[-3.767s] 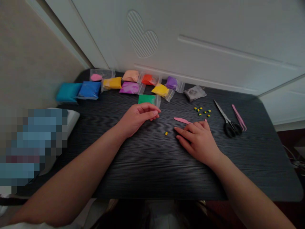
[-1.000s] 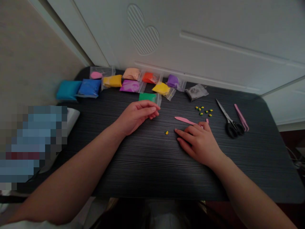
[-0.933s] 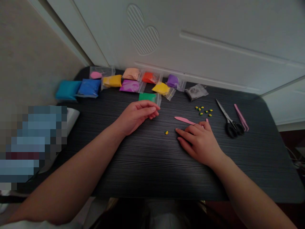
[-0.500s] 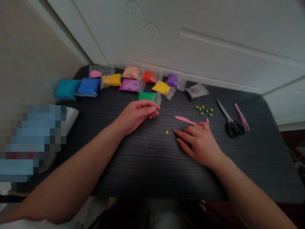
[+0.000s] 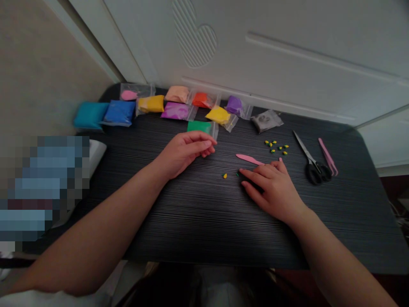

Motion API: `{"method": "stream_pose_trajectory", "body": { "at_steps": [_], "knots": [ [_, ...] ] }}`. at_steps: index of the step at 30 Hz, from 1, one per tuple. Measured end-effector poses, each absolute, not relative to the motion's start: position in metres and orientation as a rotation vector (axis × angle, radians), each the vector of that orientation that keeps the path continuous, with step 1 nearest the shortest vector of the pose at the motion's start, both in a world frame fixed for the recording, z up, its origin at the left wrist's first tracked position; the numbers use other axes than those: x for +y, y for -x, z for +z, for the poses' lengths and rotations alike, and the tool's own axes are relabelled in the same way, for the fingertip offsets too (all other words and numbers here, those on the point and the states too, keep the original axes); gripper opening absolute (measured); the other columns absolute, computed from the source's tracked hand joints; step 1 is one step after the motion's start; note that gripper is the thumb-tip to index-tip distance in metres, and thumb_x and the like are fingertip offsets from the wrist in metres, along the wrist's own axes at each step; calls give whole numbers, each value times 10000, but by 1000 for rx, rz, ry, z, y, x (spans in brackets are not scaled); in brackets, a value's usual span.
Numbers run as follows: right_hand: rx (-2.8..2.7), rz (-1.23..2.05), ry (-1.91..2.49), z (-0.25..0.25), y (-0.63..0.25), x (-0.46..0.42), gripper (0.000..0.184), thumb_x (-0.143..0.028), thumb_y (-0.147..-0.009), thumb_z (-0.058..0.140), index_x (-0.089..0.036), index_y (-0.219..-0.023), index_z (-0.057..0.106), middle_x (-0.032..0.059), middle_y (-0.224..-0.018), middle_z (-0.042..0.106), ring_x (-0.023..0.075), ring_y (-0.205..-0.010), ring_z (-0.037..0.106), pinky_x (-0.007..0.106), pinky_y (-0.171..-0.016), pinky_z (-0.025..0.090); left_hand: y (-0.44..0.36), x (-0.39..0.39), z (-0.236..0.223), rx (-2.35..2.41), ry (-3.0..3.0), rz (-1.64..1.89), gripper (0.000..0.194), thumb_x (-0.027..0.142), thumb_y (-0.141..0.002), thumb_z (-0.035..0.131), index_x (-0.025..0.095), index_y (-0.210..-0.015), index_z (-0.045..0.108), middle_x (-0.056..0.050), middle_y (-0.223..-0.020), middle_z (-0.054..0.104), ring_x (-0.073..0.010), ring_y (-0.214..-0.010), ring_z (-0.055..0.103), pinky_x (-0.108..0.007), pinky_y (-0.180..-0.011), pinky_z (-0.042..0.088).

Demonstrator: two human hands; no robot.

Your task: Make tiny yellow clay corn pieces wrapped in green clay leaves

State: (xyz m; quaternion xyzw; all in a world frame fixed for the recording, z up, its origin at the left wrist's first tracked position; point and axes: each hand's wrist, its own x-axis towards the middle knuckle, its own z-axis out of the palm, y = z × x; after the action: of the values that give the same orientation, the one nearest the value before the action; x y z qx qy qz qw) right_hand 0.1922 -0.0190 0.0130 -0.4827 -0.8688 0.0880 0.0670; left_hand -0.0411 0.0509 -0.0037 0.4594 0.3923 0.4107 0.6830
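Observation:
My right hand (image 5: 277, 192) lies palm down on the dark table, its fingers stretched out and apart. Beside its index fingertip is a tiny green bit (image 5: 237, 174), like modelling clay. A small yellow piece (image 5: 225, 175) lies a little to the left of that. Partly under the hand's far fingers runs a pink modelling knife (image 5: 249, 159). My left hand (image 5: 188, 153) hovers in front of the bag of green clay (image 5: 198, 127), fingers curled together and thumb against them. Whatever may be between those fingers is hidden.
Several small yellow-and-green pieces (image 5: 272, 151) sit beyond my right hand. Black-handled scissors (image 5: 315, 168) and pink tweezers (image 5: 327, 155) lie to the right. Bags of coloured clay (image 5: 151, 104) line the back, with a grey one (image 5: 266, 121) at their right end.
My right hand has drawn back slightly to the right, and the tiny green bit now shows by its index finger. My left hand keeps its pose. The view has shifted a little.

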Motion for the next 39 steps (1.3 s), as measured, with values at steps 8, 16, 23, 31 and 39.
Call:
{"method": "stream_pose_trajectory", "body": {
  "at_steps": [8, 16, 23, 31, 39],
  "knots": [
    [-2636, 303, 1431, 12, -188, -21, 309, -341, -858, 398, -231, -1096, 562, 17, -836, 597, 165, -799, 506, 390, -827, 261, 40, 51, -4, 896, -1035, 924, 144, 222, -689, 621, 136, -800, 651, -25, -692, 620, -99, -641, 532, -228, -604, 382],
    [-2637, 277, 1410, 13, -188, -22, 298, -335, -858, 400, -242, -1087, 566, 13, -830, 598, 160, -781, 500, 388, -826, 261, 41, 51, -5, 866, -1048, 926, 125, 206, -708, 607, 140, -806, 649, -20, -699, 622, -87, -648, 533, -214, -609, 378],
    [-2641, 276, 1430, 11, -188, -23, 309, -343, -860, 394, -242, -1100, 561, 16, -836, 596, 164, -783, 499, 387, -817, 258, 40, 50, -3, 897, -1043, 911, 138, 220, -696, 617, 137, -802, 649, -22, -694, 620, -96, -645, 532, -225, -607, 381],
    [-2681, 324, 1393, 13, -183, -24, 317, -328, -860, 399, -231, -1119, 555, 34, -813, 592, 165, -773, 498, 389, -816, 239, 39, 49, -3, 904, -1038, 929, 146, 233, -685, 624, 137, -793, 652, -23, -685, 621, -100, -640, 536, -231, -605, 383],
    [-2690, 319, 1424, 13, -184, -24, 324, -337, -867, 376, -235, -1125, 545, 29, -813, 588, 172, -791, 497, 393, -821, 239, 39, 49, -1, 920, -1036, 922, 159, 242, -674, 634, 135, -790, 652, -28, -685, 621, -104, -638, 531, -237, -609, 381]
  ]
}}
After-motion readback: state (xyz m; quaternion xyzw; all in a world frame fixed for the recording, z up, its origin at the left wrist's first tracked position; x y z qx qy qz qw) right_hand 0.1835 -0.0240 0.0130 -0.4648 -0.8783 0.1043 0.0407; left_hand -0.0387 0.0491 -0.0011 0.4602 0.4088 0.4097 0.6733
